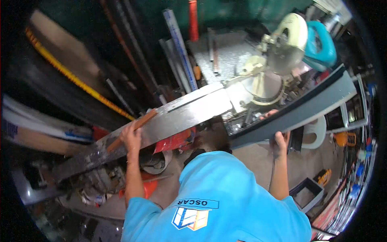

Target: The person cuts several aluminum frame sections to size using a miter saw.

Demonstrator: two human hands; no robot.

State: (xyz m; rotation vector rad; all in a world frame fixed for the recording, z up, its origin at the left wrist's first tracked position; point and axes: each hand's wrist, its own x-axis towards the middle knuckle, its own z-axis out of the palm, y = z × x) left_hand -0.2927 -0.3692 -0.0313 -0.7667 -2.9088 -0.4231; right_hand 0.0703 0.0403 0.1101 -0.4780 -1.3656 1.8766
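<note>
My left hand point(132, 136) is closed around a narrow orange-brown bar point(146, 118), which lies slantwise across a long metal bench point(189, 117). With my right hand point(279, 142) I grip a long grey profile point(308, 108) that has a dark edge. My thumb is on its near side and fingertips show over its far side. The profile is tilted up to the right, and its lower end is close in front of my body. Beyond the profile stands a cream-coloured mitre saw point(284, 48) with a round blade guard, at the right end of the bench.
Long bars and profiles point(179, 50) lean against the back wall. A yellow-edged strip point(76, 78) runs along the left. A teal plastic object point(320, 46) sits behind the saw. On the floor are a white stool point(320, 133) and a grey bin point(308, 193). A red item point(175, 141) hangs below the bench.
</note>
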